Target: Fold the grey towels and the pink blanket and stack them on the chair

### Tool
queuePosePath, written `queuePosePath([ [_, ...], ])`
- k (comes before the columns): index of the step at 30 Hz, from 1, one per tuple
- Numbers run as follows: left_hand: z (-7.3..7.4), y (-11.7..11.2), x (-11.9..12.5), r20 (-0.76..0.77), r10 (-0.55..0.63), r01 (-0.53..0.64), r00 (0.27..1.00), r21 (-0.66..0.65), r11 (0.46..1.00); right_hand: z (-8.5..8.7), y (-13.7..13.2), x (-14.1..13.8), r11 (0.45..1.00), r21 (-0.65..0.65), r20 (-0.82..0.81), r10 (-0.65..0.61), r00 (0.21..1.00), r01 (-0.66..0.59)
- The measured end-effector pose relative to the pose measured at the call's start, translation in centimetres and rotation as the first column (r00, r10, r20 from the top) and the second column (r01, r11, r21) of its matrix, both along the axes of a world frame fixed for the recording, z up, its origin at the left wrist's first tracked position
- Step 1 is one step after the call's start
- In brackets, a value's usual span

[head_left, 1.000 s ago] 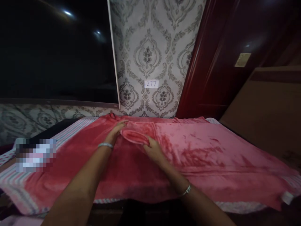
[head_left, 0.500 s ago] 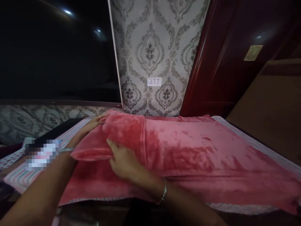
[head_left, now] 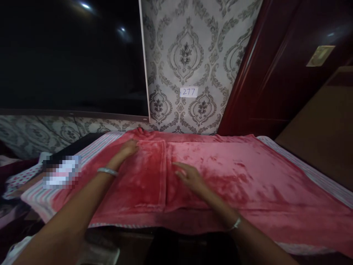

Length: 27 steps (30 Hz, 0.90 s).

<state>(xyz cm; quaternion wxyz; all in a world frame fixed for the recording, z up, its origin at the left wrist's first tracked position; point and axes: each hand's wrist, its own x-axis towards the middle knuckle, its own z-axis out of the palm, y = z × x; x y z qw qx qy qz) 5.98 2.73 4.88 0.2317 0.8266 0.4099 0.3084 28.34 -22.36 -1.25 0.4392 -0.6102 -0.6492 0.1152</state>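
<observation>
A pink-red plush blanket (head_left: pixel 220 158) lies spread out, with its left end folded over to the right as a flat flap (head_left: pixel 149 176). At the flap's upper left corner is my left hand (head_left: pixel 129 148), its fingers bent in against the cloth; their tips are hard to see. My right hand (head_left: pixel 191 178) hovers low over or touches the blanket just right of the flap's raised edge. Its fingers are apart with nothing between them.
A striped sheet (head_left: pixel 35 195) shows under the blanket. Behind stand a large dark TV screen (head_left: pixel 68 59), patterned wallpaper with a paper label (head_left: pixel 189 92), and a dark red door frame (head_left: pixel 248 73). Dotted cloth (head_left: pixel 24 176) lies at left, a brown panel (head_left: pixel 322 125) at right.
The flap, raised and bunched before, now lies flat. My right hand has moved right, off the flap. My left hand has drawn to the flap's upper left corner. The view has shifted slightly.
</observation>
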Motion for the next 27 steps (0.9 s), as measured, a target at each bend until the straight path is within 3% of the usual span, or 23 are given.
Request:
queuePosePath([
  [1,-0.1,0.0,1.9,-0.117,0.055,-0.056,0.992,-0.007,0.998,-0.5,-0.9,3.2,0.993,-0.012,-0.031,-0.116,0.993,0.115],
  [3,-1.1,-0.7,5.4,-0.192,0.096,-0.097,0.977,0.007,0.995,-1.5,-3.4,9.8,0.944,-0.077,-0.061,-0.325,0.944,0.32],
  [5,-2.9,-1.9,7.8,-0.232,0.085,-0.078,0.969,0.04,0.996,-2.0,-6.6,16.0,0.826,-0.114,-0.045,-0.559,0.828,0.552],
  [7,-5.1,-3.0,9.0,-0.342,0.082,-0.052,0.936,0.098,0.994,-2.0,-10.2,21.2,0.67,-0.141,0.033,-0.732,0.68,0.729],
  [10,-7.4,-3.4,9.3,-0.454,0.144,-0.044,0.879,0.224,0.974,-1.6,-14.8,26.6,0.463,-0.184,0.201,-0.846,0.495,0.867],
  [12,-7.8,-3.0,9.3,-0.495,0.148,-0.017,0.856,0.259,0.966,-1.3,-16.7,29.2,0.385,-0.21,0.258,-0.865,0.43,0.899],
  [18,-6.8,-2.9,9.3,-0.607,0.213,0.02,0.766,0.353,0.935,-1.5,-17.0,34.7,0.307,-0.25,0.272,-0.888,0.371,0.918],
  [24,-7.2,-2.6,9.1,-0.687,0.271,0.063,0.674,0.419,0.906,-1.6,-14.7,39.2,0.282,-0.304,0.308,-0.875,0.374,0.91],
  [27,-7.7,-2.1,8.9,-0.685,0.262,0.087,0.68,0.43,0.899,-1.7,-12.9,41.4,0.267,-0.322,0.334,-0.866,0.373,0.908],
])
